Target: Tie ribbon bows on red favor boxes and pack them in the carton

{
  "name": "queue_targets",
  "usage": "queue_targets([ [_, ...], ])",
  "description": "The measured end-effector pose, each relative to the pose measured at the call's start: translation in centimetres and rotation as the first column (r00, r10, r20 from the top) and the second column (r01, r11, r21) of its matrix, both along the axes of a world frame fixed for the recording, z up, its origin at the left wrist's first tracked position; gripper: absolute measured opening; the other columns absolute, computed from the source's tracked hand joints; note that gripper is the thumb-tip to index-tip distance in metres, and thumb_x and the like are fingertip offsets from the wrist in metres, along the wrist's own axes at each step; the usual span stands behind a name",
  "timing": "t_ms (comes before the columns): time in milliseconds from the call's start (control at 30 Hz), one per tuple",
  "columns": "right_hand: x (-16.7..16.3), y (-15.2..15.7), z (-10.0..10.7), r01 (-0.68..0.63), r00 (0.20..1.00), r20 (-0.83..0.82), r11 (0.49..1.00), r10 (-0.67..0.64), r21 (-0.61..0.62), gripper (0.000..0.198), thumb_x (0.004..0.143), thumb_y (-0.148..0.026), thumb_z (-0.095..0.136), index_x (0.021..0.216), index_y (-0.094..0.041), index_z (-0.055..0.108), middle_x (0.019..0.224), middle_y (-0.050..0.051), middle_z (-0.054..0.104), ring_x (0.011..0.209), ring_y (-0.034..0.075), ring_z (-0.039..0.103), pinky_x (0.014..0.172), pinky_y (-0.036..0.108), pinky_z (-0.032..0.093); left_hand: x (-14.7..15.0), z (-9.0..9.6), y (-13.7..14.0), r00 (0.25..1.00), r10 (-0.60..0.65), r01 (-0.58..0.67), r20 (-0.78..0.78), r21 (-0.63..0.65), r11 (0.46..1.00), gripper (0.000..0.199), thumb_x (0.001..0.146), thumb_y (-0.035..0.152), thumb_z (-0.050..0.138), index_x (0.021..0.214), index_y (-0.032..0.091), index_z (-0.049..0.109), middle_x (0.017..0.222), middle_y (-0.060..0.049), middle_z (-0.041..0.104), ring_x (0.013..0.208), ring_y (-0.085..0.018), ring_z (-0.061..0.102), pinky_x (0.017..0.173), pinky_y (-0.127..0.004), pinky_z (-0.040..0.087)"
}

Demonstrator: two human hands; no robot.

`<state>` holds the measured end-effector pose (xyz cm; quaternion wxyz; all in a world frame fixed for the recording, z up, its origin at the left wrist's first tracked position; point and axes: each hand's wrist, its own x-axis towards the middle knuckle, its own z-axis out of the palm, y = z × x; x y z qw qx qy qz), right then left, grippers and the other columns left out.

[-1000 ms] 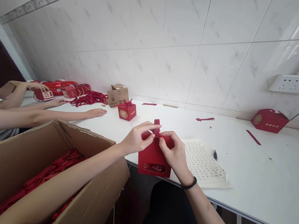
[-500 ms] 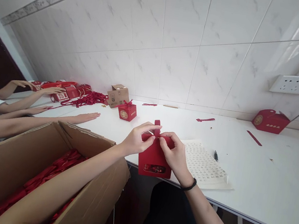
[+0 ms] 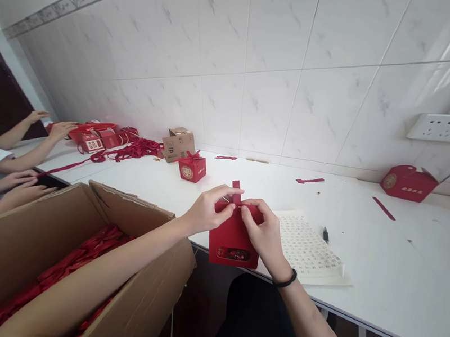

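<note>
A red gift box (image 3: 235,233) with a small window low on its near side is upright at the table's front edge. Out of its top sticks a red ribbon strip (image 3: 236,192). My left hand (image 3: 213,208) pinches at the top left of the box, thumb and fingers around the ribbon's base. My right hand (image 3: 262,225) grips the top right edge, its thumb close to the left thumb. A thin pale bit shows between the thumbs, too small to name.
At left, a large cardboard carton (image 3: 134,202) holds red ribbons. Co-workers' hands (image 3: 28,186) handle a ribbon beyond it. A small red box (image 3: 192,168), a written sheet (image 3: 308,250), a pen (image 3: 325,234) and another red box (image 3: 409,183) lie on the white table.
Both my hands stay nearly still on the box. At left, the co-workers' hands have drawn back toward their bodies, pulling a ribbon across the table; others have lifted near the red boxes.
</note>
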<state>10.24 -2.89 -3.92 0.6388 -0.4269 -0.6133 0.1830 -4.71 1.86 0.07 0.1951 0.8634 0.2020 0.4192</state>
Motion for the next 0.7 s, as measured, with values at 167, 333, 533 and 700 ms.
queue_targets([
  [167, 0.02, 0.01, 0.06, -0.004, 1.0, 0.021, 1.0, 0.004, -0.007, 0.014, 0.085, -0.03, 0.049, 0.086, -0.02, 0.059, 0.086, 0.001, 0.063, 0.078, 0.017, 0.059, 0.072, 0.029, 0.046, 0.01, -0.11, 0.01, 1.0, -0.005, 0.005, -0.001, 0.011, 1.0, 0.028, 0.082, 0.012, 0.049, 0.109, 0.016, 0.056, 0.095, -0.005, 0.063, 0.086, -0.013, 0.061, 0.082, -0.027, 0.051],
  [333, 0.08, -0.03, 0.25, -0.009, 0.999, 0.031, 1.0, 0.009, -0.019, 0.015, 0.085, -0.031, 0.048, 0.083, -0.02, 0.057, 0.085, 0.003, 0.063, 0.076, 0.019, 0.059, 0.071, 0.031, 0.047, 0.02, -0.23, 0.09, 1.0, -0.012, 0.012, 0.007, -0.003, 1.0, 0.028, 0.082, 0.012, 0.049, 0.109, 0.016, 0.056, 0.097, -0.006, 0.063, 0.085, -0.014, 0.062, 0.08, -0.028, 0.053],
  [533, 0.31, 0.03, 0.26, -0.021, 0.999, 0.044, 1.0, 0.022, -0.015, 0.015, 0.083, -0.031, 0.048, 0.082, -0.02, 0.057, 0.084, 0.003, 0.062, 0.075, 0.019, 0.057, 0.071, 0.031, 0.046, 0.04, -0.06, -0.01, 1.0, 0.0, 0.0, -0.006, 0.036, 0.999, 0.028, 0.082, 0.012, 0.049, 0.108, 0.016, 0.057, 0.094, -0.005, 0.064, 0.083, -0.013, 0.061, 0.079, -0.026, 0.053],
  [700, 0.31, 0.11, 0.5, -0.021, 0.998, 0.056, 0.999, 0.023, -0.035, 0.014, 0.083, -0.03, 0.047, 0.08, -0.019, 0.056, 0.081, 0.002, 0.062, 0.071, 0.018, 0.056, 0.067, 0.029, 0.046, -0.04, -0.13, 0.06, 1.0, -0.023, 0.024, -0.008, 0.028, 0.999, 0.029, 0.083, 0.012, 0.048, 0.109, 0.017, 0.056, 0.093, -0.005, 0.063, 0.082, -0.013, 0.061, 0.077, -0.026, 0.053],
])
